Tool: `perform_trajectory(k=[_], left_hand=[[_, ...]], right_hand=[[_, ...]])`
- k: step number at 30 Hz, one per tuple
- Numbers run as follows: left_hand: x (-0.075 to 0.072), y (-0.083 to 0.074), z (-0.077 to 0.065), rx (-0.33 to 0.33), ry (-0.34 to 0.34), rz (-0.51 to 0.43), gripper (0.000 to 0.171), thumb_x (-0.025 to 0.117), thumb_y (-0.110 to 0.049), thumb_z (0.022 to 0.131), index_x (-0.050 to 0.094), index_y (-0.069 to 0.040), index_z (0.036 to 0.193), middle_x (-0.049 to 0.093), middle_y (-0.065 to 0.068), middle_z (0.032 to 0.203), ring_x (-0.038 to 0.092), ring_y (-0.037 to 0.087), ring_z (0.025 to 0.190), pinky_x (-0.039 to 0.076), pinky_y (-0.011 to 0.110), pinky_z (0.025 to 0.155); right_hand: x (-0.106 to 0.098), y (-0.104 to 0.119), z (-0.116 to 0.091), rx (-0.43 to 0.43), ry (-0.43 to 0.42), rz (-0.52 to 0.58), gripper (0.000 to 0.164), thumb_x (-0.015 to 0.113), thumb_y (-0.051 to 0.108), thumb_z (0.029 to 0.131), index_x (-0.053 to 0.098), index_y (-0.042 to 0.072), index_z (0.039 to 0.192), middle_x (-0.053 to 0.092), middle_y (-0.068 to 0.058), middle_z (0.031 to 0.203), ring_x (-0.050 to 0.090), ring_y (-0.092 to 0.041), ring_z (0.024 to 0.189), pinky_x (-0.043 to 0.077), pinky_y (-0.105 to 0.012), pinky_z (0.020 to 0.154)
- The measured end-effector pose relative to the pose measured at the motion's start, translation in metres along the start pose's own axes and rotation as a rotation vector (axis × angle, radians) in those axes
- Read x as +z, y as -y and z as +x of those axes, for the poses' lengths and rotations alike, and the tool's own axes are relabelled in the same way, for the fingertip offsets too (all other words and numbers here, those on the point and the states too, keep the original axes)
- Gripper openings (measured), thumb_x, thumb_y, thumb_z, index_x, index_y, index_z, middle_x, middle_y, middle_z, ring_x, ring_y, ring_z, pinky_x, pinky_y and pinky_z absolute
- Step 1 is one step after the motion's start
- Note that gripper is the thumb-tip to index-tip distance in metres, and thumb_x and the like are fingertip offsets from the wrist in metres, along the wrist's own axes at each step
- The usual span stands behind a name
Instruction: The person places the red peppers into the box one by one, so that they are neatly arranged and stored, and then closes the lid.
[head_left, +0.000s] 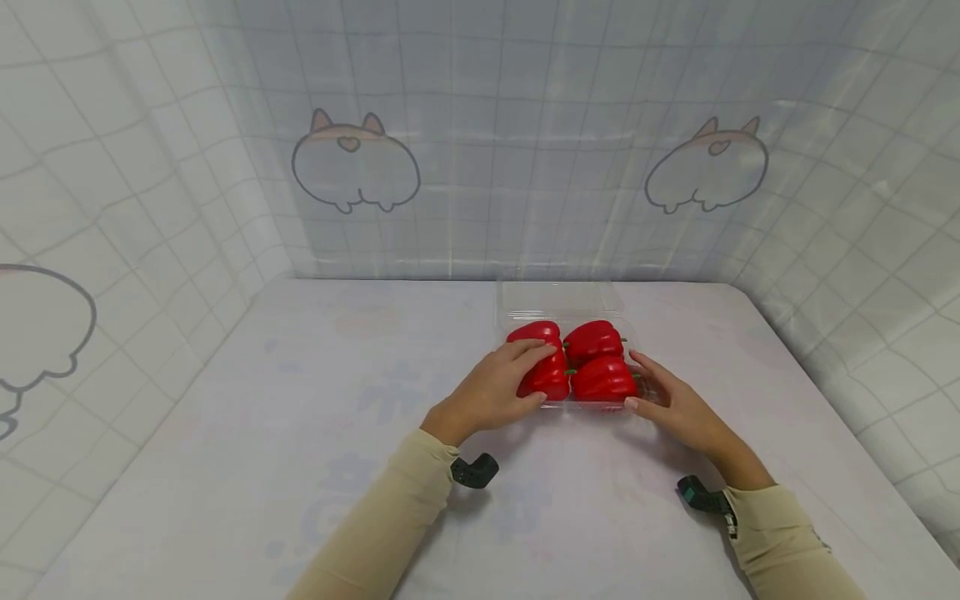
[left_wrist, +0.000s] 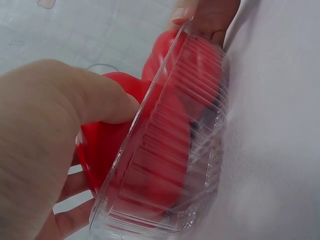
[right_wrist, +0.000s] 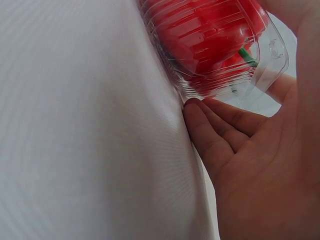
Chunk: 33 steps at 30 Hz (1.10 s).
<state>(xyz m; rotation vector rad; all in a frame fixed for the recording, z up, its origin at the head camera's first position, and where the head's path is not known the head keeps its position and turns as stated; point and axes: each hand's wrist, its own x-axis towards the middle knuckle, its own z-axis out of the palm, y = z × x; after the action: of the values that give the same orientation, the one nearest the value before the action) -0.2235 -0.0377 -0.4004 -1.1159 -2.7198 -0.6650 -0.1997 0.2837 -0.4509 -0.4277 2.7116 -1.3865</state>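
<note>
Several red bell peppers with green stems sit in a clear plastic container (head_left: 557, 297), its lid folded open towards the back. My left hand (head_left: 495, 383) grips the front-left bell pepper (left_wrist: 107, 145), thumb on its near side just inside the container's rim and fingers round the far side. At the container's right end, my right hand (head_left: 678, 412) lies with fingers fairly straight against the ribbed side (right_wrist: 215, 90). Its thumb rests at the near right corner of the rim. The front-right pepper (head_left: 603, 379) lies between the two hands.
A pale cloth with faint prints covers the table (head_left: 300, 400). White gridded curtains (head_left: 510, 167) with animal drawings hang behind it and along both sides. A dark wrist device (head_left: 476, 472) juts out below the left hand, another (head_left: 701, 493) by the right wrist.
</note>
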Motion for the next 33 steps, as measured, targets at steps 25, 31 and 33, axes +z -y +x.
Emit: perform_trajectory(k=[25, 31, 33], left_hand=[[0.0015, -0.0001, 0.0004, 0.011, 0.014, -0.009, 0.062, 0.071, -0.028, 0.088, 0.052, -0.021, 0.148, 0.045, 0.000, 0.148, 0.043, 0.019, 0.133, 0.052, 0.036, 0.097], [0.0025, -0.0004, 0.0000, -0.004, 0.016, -0.021, 0.062, 0.069, -0.026, 0.089, 0.052, -0.022, 0.148, 0.045, 0.000, 0.148, 0.042, 0.019, 0.133, 0.052, 0.035, 0.095], [0.0028, 0.0001, 0.0001, -0.015, 0.023, -0.029, 0.061, 0.068, -0.025, 0.089, 0.052, -0.023, 0.148, 0.045, 0.000, 0.149, 0.042, 0.019, 0.134, 0.052, 0.035, 0.095]], right_hand=[[-0.0006, 0.0023, -0.0005, 0.022, -0.001, 0.002, 0.086, 0.069, 0.040, 0.093, 0.020, 0.024, 0.161, 0.035, -0.020, 0.157, 0.044, -0.041, 0.135, 0.042, -0.061, 0.103], [-0.0008, 0.0036, -0.0004, 0.031, 0.002, -0.009, 0.087, 0.069, 0.041, 0.093, 0.019, 0.025, 0.161, 0.035, -0.020, 0.157, 0.044, -0.041, 0.135, 0.042, -0.061, 0.103], [-0.0007, 0.0037, -0.0001, 0.034, 0.003, -0.011, 0.087, 0.069, 0.042, 0.093, 0.019, 0.025, 0.161, 0.035, -0.020, 0.157, 0.044, -0.041, 0.135, 0.042, -0.061, 0.102]])
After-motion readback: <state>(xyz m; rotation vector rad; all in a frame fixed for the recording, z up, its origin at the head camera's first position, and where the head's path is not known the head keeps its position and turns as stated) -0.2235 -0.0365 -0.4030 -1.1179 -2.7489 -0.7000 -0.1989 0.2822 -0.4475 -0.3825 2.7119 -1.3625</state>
